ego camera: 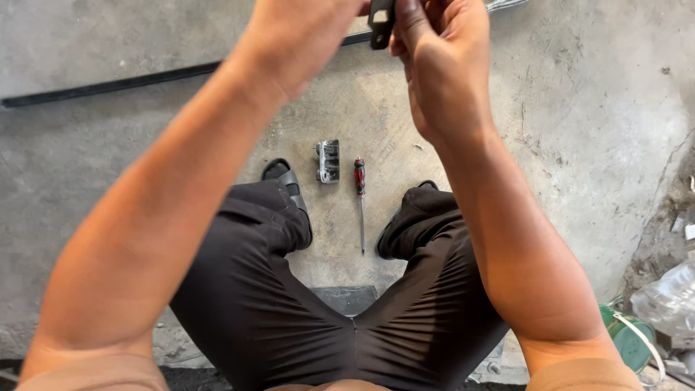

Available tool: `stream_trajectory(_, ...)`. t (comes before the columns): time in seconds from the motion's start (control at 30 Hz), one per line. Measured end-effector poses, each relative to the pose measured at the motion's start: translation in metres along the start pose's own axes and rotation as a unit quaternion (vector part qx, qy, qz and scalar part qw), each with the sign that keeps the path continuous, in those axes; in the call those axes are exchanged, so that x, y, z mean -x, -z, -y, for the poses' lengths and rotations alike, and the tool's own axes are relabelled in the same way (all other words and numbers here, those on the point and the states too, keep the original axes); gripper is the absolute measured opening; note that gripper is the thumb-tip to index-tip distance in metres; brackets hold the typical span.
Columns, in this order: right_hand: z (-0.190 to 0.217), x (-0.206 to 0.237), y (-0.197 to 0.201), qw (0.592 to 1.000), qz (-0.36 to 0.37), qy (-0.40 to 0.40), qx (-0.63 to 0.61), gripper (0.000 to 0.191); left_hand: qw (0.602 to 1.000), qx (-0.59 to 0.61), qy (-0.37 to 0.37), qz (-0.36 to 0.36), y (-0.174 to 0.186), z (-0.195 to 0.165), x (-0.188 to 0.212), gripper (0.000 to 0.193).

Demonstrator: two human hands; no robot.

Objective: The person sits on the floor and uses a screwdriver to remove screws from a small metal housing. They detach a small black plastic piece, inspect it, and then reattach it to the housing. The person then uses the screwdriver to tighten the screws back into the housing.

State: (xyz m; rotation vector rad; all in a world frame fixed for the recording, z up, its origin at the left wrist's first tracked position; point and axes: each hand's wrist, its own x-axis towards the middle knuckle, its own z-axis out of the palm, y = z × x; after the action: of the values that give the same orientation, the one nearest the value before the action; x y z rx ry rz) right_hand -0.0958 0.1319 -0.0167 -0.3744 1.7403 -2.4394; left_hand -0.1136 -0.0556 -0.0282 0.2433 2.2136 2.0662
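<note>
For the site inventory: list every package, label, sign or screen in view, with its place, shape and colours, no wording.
No signs, screens or readable labels show.
Green round container: bottom right corner, beside the right forearm, with a pale strap across it.
Clear crumpled plastic wrapping: right edge, just above that container, among rubble.
</note>
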Motion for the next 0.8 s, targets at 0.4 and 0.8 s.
stream_trajectory(0.4, 0.031, 0.026, -0.018, 0.974, -0.021, 0.041, 0.220, 0.006, 0.960, 0.245, 0.041, -0.129, -0.010, -0.034, 0.055, 0.026)
stream_trajectory(0.8, 0.034, 0.010, -0.006, 0.975, -0.008, 0.020, 0.220, 0.010, 0.991, 0.001, -0.103, -0.080, -0.017, -0.022, 0.052, 0.016)
